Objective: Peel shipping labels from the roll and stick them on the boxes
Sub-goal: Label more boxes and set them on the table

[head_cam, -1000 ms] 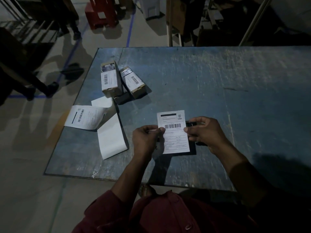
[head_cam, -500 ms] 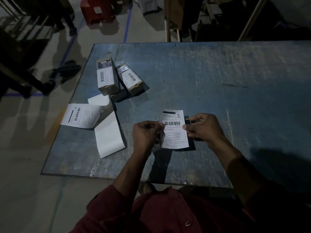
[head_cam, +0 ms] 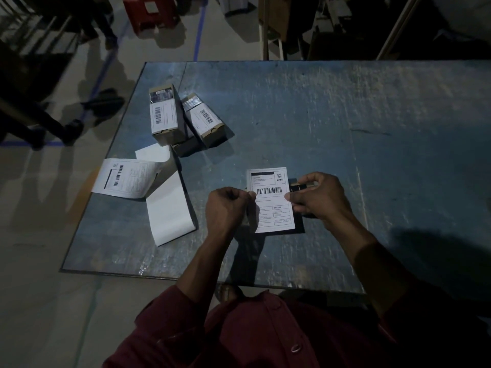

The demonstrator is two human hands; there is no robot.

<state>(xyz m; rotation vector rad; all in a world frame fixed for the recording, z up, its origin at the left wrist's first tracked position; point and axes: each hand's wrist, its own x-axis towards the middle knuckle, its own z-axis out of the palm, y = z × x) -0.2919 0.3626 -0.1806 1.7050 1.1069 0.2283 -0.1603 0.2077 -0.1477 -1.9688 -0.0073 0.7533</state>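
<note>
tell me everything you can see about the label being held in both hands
The label is a white paper rectangle, upright in portrait, printed with a black bar and the word CRED at the top, a barcode across the middle and boxed small text below. The left hand pinches its left edge and the right hand its right edge, at barcode height. It lies over a dark box, mostly hidden, on the blue table.

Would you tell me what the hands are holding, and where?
Both hold one shipping label: left hand pinches its left edge, right hand its right edge.
</note>
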